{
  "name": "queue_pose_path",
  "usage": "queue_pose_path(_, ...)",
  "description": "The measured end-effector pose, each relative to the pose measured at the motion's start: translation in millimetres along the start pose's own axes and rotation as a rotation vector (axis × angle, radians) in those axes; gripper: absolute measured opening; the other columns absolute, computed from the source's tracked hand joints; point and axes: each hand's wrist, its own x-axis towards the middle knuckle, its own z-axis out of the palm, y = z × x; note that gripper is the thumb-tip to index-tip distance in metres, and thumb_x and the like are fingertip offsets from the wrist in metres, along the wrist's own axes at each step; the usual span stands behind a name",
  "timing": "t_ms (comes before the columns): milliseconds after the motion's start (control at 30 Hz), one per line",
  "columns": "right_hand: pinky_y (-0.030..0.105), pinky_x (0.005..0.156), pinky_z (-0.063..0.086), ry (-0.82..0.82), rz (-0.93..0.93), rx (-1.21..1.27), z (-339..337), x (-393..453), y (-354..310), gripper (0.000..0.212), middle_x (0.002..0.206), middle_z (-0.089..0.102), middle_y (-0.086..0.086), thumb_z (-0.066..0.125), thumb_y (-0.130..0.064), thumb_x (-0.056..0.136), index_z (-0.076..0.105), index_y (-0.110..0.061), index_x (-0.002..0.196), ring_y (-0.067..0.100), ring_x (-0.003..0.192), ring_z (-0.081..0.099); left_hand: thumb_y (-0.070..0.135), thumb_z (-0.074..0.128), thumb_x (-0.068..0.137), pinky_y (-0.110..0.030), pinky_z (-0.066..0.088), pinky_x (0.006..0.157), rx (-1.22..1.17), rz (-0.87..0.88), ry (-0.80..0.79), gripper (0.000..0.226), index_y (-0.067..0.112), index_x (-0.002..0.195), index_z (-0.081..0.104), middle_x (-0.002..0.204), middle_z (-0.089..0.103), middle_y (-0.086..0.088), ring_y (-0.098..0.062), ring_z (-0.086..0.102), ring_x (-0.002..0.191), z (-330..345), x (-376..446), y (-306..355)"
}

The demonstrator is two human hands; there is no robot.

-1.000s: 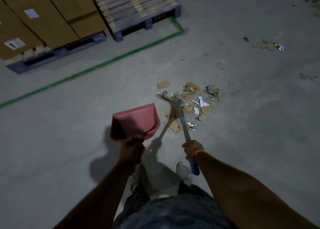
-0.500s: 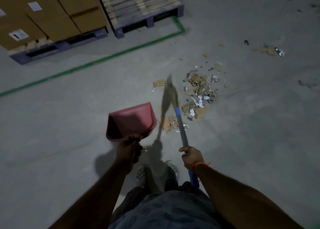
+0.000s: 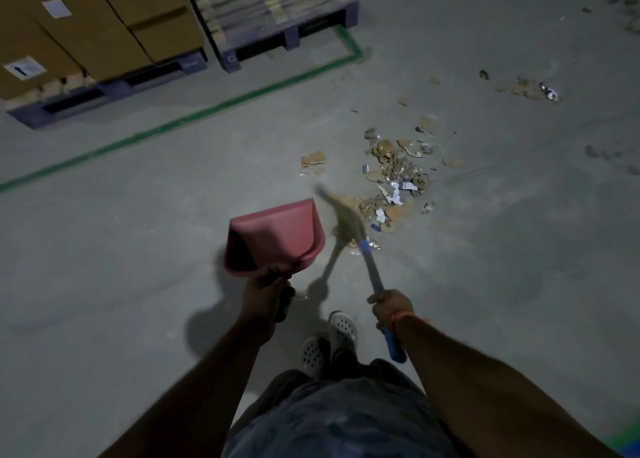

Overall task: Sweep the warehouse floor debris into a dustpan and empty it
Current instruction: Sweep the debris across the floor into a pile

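Left hand [image 3: 265, 289]: grip wrapped round the handle of the pink dustpan [image 3: 277, 238]. Pan held tilted, mouth facing up and away from the person; whether its lip touches the floor [image 3: 138, 267] cannot be told.

Just right of the pan: broom head [image 3: 343, 217], blurred, bristles between the pan's right wall and the near edge of the debris pile [image 3: 394, 184]. Broom shaft [image 3: 372, 270] runs from the bristles back and rightward to the right hand [image 3: 391, 307], grip wrapped round the shaft above its blue end.

Key relation: the pile lies right of and beyond the pan mouth, close but not in it. The broom's long axis points from the right hand toward the pan's far right corner. Judgement: a leftward, inward stroke is needed, with the pan lowered and its mouth turned toward the pile; as it sits, scraps would likely pass its right wall.

Smaller scraps [image 3: 313, 161] lie apart beyond the pan; another cluster [image 3: 530, 89] sits well apart, toward the floor's far right.
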Motion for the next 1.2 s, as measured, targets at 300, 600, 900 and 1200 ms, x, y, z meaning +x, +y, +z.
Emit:
queue_pose_path(300, 0.037, 0.073, 0.062, 0.166, -0.115, -0.007, 10.2, -30.2, 6.8, 0.031, 0.102, 0.068, 0.003, 0.054, -0.007, 0.085, 0.070, -0.031, 0.095, 0.022, 0.076, 0.069, -0.013, 0.050, 0.093, -0.016, 0.030, 0.039, 0.011, 0.031, -0.023, 0.022, 0.005, 0.098, 0.062, 0.066, 0.051, -0.013, -0.013, 0.042, 0.041, -26.5, -9.5, -14.6)
queue_pose_path(600, 0.013, 0.089, 0.050, -0.114, -0.165, -0.306, 0.7, -61.4, 48.2, 0.036, 0.105, 0.072, -0.004, 0.056, -0.005, 0.080, 0.077, -0.024, 0.102, 0.015, 0.099, 0.068, -0.008, 0.057, 0.094, -0.016, 0.043, 0.045, 0.079, 0.059, -0.087, 0.014, 0.003, 0.097, 0.066, 0.078, 0.058, -0.011, -0.008, 0.057, 0.055, -0.2, -9.4, -42.5)
queue_pose_path(900, 0.016, 0.053, 0.052, -0.127, -0.042, -0.328, -48.5, -44.5, 55.7, 0.028, 0.096, 0.070, 0.001, 0.062, -0.005, 0.081, 0.077, -0.022, 0.097, 0.010, 0.065, 0.063, -0.009, 0.057, 0.086, -0.020, 0.041, 0.040, 0.041, 0.050, -0.182, 0.015, 0.003, 0.092, 0.064, 0.065, 0.060, -0.008, -0.015, 0.053, 0.048, 68.0, -2.3, -21.3)
queue_pose_path(1200, 0.037, 0.072, 0.062, 0.113, -0.113, -0.175, -167.4, 4.3, 36.3, 0.023, 0.106, 0.066, 0.008, 0.060, -0.012, 0.088, 0.072, -0.010, 0.107, 0.025, 0.087, 0.068, 0.006, 0.063, 0.072, -0.019, 0.040, 0.045, -0.073, 0.042, -0.219, 0.028, 0.003, 0.099, 0.065, 0.074, 0.060, -0.011, -0.016, 0.053, 0.052, 181.0, -12.5, -23.2)
